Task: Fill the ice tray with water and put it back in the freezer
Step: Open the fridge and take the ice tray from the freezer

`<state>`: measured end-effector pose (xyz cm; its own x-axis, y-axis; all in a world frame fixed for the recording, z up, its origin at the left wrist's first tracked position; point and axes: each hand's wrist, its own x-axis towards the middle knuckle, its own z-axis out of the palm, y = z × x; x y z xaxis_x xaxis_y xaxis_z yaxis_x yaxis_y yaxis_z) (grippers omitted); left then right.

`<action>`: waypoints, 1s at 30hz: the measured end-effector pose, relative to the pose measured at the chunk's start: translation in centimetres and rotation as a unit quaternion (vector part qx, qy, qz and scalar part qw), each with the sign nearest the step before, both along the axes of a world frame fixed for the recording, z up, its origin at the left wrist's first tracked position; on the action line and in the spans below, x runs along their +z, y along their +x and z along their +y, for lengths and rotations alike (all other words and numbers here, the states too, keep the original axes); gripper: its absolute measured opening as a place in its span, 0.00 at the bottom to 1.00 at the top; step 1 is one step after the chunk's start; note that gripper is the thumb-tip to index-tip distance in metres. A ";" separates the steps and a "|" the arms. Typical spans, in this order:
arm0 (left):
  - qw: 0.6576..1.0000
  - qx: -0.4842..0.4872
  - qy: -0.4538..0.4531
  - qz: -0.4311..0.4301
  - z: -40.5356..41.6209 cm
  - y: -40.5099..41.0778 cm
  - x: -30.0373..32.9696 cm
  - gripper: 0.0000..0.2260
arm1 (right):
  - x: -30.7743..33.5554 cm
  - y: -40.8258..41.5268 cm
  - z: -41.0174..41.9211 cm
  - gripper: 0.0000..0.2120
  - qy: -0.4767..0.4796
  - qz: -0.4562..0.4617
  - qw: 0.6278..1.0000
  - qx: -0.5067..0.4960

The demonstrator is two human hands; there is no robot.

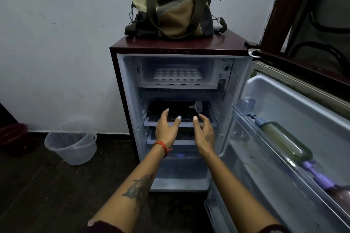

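A white ice tray lies flat inside the freezer compartment at the top of a small maroon fridge whose door stands swung wide to the right. Both of my hands hover in front of the middle shelf, below the freezer. My left hand, with an orange thread at the wrist, has its fingers spread and holds nothing. My right hand is loosely curled beside it, also empty. Neither hand touches the tray.
A olive and tan bag sits on top of the fridge. Bottles lie in the door rack. A translucent bucket stands on the dark floor at the left, near a red basin. A funnel rests on the middle shelf.
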<state>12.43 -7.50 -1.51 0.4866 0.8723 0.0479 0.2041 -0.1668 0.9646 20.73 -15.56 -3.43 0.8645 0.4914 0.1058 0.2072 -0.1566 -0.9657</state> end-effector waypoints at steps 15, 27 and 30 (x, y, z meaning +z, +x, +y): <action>1.000 0.028 0.010 -0.009 9.6 5.5 1.3 0.28 | 0.6 7.8 8.6 0.23 0.011 0.002 1.000 0.000; 0.996 0.057 0.064 -0.003 19.2 10.4 1.0 0.28 | 1.6 14.9 17.1 0.22 0.058 -0.030 0.997 -0.033; 0.995 0.072 0.072 -0.005 21.2 11.5 0.8 0.29 | 1.8 16.7 18.7 0.22 0.044 -0.050 0.996 -0.054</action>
<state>23.90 13.72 -0.72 0.3561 0.9166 0.1819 0.2263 -0.2734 0.9349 37.44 3.16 -1.61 0.8943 0.3817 0.2335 0.2906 -0.0986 -0.9518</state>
